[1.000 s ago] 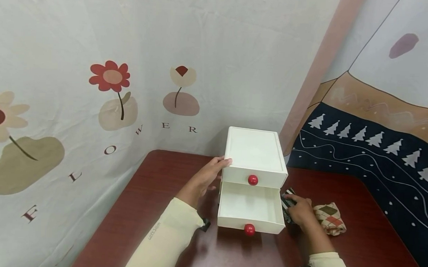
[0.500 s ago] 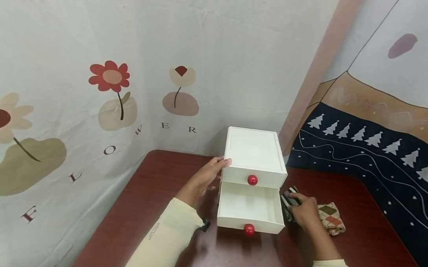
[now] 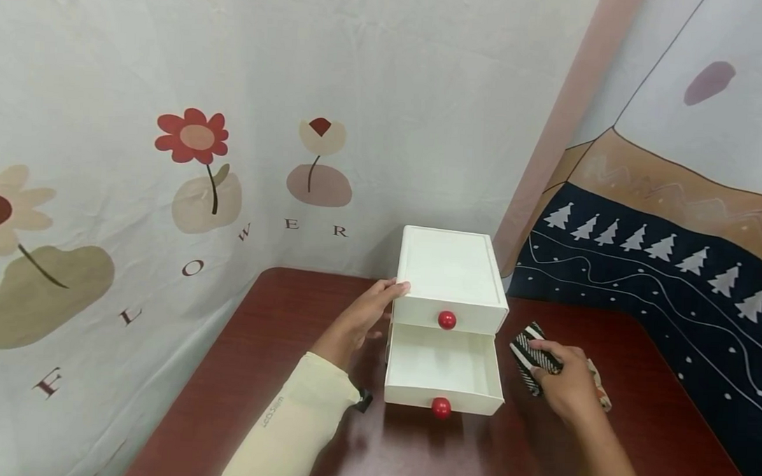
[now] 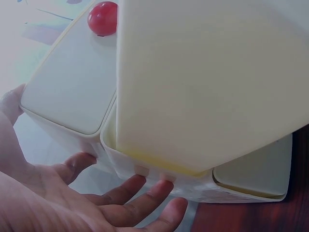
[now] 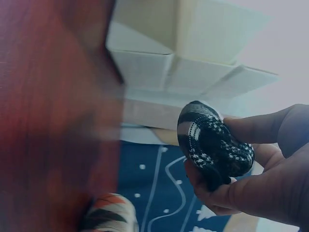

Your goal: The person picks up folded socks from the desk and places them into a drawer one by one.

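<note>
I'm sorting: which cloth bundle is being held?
The black-and-white bundle, in the right hand; the orange-patched beige bundle lies on the table.

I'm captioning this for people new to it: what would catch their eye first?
Probably the white drawer unit on the dark red table, with its red knobs and pulled-out drawer; the left hand touches its side. Next, the black-and-white patterned bundle in the right hand, beside the unit. Behind, a red flower marks the pale wall hanging.
</note>
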